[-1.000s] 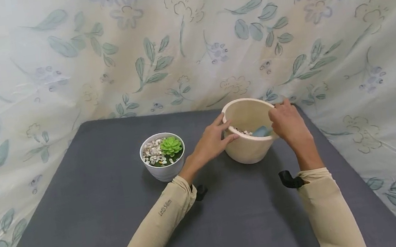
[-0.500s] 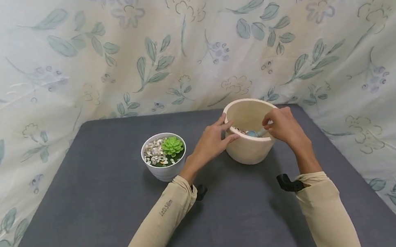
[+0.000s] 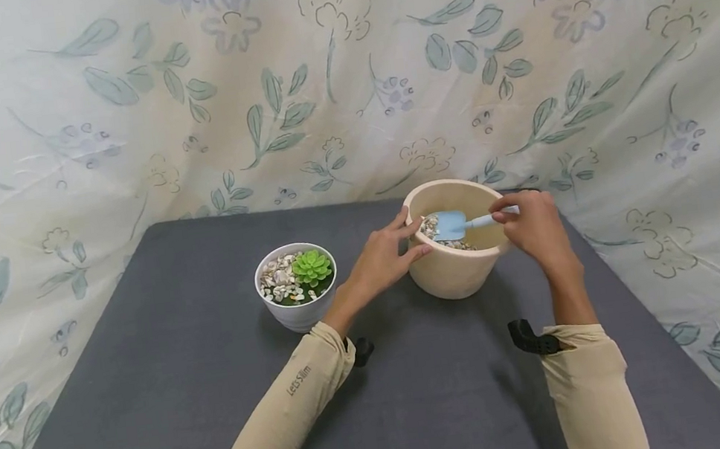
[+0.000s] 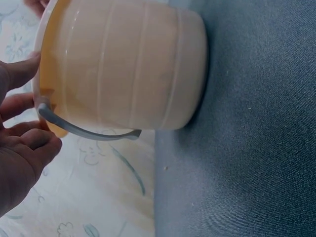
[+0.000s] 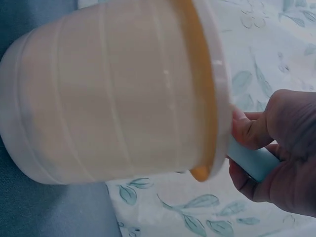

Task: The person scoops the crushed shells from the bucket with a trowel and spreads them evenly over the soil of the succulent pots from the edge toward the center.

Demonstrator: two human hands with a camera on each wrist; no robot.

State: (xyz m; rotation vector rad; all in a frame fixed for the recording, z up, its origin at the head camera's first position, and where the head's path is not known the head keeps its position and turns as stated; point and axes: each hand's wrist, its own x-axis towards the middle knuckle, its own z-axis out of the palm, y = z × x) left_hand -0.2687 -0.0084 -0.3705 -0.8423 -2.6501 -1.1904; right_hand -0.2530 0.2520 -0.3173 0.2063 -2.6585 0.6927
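Note:
A cream bucket (image 3: 451,281) with a grey handle (image 4: 79,129) stands at the back right of the table. My left hand (image 3: 381,263) grips its rim on the left side, thumb on the near outer wall. In my right hand (image 3: 532,226) is the handle of a light blue toy shovel (image 3: 451,225), pinched between thumb and fingers over the bucket's right rim. The shovel's blade lies inside the bucket, tilted to the left, beside small pale pebbles (image 3: 429,226). In the right wrist view the shovel's handle (image 5: 254,159) crosses my palm, and the bucket wall hides the blade.
Left of the bucket stands a white pot (image 3: 300,313) holding pebbles and a green succulent (image 3: 312,266), close by my left forearm. Dark grey cloth covers the table (image 3: 152,400). A floral curtain (image 3: 330,93) hangs behind and along the sides.
My right hand has drawn the shovel up inside the bucket, so its blade now shows higher and flatter. The left hand stays on the rim.

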